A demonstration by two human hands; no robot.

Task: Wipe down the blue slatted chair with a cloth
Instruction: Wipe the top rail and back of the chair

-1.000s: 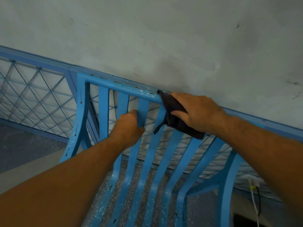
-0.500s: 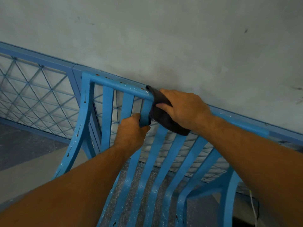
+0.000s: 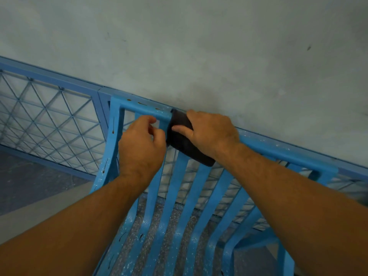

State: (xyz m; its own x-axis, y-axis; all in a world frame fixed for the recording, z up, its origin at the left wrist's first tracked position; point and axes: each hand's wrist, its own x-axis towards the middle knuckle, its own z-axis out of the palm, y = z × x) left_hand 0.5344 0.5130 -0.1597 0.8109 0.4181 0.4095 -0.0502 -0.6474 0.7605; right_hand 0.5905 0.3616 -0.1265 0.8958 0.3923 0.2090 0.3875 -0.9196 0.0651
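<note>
The blue slatted chair [image 3: 266,148] stands against the wall, its paint chipped and speckled white. A dark cloth [image 3: 183,140] is draped over the chair's top rail, left of its middle. My right hand [image 3: 211,134] presses the cloth onto the rail, thumb in front and fingers over the top. My left hand [image 3: 141,146] is just left of the cloth, its fingers curled around a back slat right under the rail. The slats run down toward the seat between my forearms.
A blue metal fence [image 3: 49,116] with diamond wire mesh runs along the grey wall [image 3: 199,46] behind the chair. A speckled dark floor [image 3: 23,182] lies to the left and shows through the slats.
My right hand has slid the cloth leftward along the top rail. My left hand has moved up the slat to just under the rail, close beside the cloth.
</note>
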